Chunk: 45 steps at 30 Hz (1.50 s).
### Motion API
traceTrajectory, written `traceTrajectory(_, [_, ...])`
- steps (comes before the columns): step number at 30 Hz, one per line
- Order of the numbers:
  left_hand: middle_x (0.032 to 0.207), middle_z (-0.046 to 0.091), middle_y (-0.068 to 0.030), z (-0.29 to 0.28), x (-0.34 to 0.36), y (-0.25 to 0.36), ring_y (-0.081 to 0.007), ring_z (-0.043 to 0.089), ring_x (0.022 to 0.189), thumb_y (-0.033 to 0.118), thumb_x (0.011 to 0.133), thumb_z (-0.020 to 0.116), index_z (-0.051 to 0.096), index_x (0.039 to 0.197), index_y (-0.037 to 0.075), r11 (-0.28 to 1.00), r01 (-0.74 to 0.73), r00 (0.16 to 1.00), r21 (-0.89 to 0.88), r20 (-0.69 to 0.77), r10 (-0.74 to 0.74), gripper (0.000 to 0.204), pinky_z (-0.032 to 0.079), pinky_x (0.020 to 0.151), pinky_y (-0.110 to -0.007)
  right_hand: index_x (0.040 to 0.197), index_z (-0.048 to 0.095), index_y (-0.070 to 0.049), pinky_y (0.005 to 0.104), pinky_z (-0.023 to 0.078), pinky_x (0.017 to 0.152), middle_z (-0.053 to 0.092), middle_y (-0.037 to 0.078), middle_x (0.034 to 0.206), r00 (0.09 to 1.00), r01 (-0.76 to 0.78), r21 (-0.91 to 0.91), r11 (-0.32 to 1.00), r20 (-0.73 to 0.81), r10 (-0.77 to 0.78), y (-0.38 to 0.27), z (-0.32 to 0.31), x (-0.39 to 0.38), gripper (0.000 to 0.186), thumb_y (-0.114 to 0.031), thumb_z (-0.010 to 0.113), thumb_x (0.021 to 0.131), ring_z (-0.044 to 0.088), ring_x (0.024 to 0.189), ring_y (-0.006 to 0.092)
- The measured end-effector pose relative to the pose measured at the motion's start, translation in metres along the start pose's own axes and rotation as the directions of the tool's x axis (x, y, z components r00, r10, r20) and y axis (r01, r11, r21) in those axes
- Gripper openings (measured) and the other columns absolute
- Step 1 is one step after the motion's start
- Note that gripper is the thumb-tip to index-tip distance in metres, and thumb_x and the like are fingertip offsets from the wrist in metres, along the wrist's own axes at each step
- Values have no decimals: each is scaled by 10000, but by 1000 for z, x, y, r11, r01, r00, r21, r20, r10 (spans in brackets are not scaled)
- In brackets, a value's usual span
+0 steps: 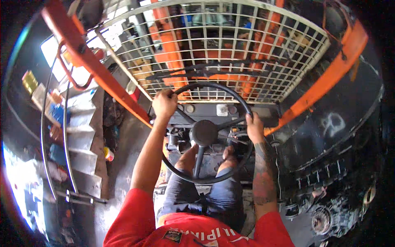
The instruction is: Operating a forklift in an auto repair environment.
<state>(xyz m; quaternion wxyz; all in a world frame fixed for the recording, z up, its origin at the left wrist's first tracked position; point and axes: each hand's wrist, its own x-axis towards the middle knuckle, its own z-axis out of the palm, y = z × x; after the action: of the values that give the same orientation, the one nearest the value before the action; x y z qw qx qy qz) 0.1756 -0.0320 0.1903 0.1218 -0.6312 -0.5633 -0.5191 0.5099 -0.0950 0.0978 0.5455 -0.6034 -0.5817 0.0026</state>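
Observation:
My left hand [164, 103] is closed on the upper left of a large black steering wheel [204, 132], and my right hand [254, 123] is closed on its right side, both forearms reaching up from the red sleeves below. Behind the wheel sits a dark dashboard [261, 110] with small round fittings. Levers [236, 133] show through the spokes at the right, near my right hand. My bare lower legs and feet are visible beneath the wheel, among dark pedals and mechanical parts, though those parts are hard to make out.
A cream wire grille [214, 31] spans the front between orange posts [94, 70]. Steel steps with a railing [82, 140] stand at the left beside a small yellow container [108, 154]. Greasy machine parts [321, 220] lie at lower right beside a dark panel [329, 123].

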Motion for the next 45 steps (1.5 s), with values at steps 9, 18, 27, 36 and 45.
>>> traceTrajectory(9, [799, 637, -108, -22, -36, -3, -306, 587, 812, 171, 713, 589, 664, 792, 52, 997, -78, 997, -24, -9, 78, 161, 480, 735, -402, 1107, 541, 13, 519, 436, 759, 606, 285, 949, 990, 45, -248, 968, 138, -11, 8, -11, 40, 547, -486, 461, 899, 573, 879, 457])
traceTrajectory(18, [649, 523, -127, -71, -87, -13, -332, 509, 663, 93, 653, 565, 520, 623, 24, 995, -96, 994, -14, 54, 97, 88, 433, 621, -402, 1186, 499, -7, 501, 444, 780, 591, 296, 989, 956, -53, -137, 989, 278, 89, -16, -22, 43, 485, -409, 461, 919, 555, 938, 464])
traceTrajectory(27, [630, 526, -95, -98, -138, -4, -308, 504, 641, 56, 629, 584, 572, 644, 52, 991, -83, 965, -105, 238, 106, 19, 422, 601, -404, 1140, 524, 17, 419, 459, 741, 613, 256, 940, 935, -239, 33, 970, 276, 221, 7, -50, 12, 451, -378, 482, 926, 606, 890, 382])
traceTrajectory(36, [664, 549, -79, -115, -201, 84, -264, 513, 610, 90, 614, 666, 585, 655, 83, 927, -155, 877, -341, 384, 288, 91, 435, 533, -371, 1166, 506, -33, 257, 439, 612, 532, 8, 753, 895, -370, 261, 891, 358, 267, 1, -103, -13, 363, -331, 455, 964, 521, 664, 92])
traceTrajectory(45, [704, 528, -44, -95, -203, 179, -233, 537, 685, 184, 635, 663, 545, 649, 99, 816, -241, 758, -525, 423, 496, 146, 478, 590, -358, 1134, 536, 13, 368, 470, 747, 617, 165, 938, 932, -94, -78, 993, 344, 115, -33, -141, -13, 329, -236, 514, 920, 600, 840, 287])
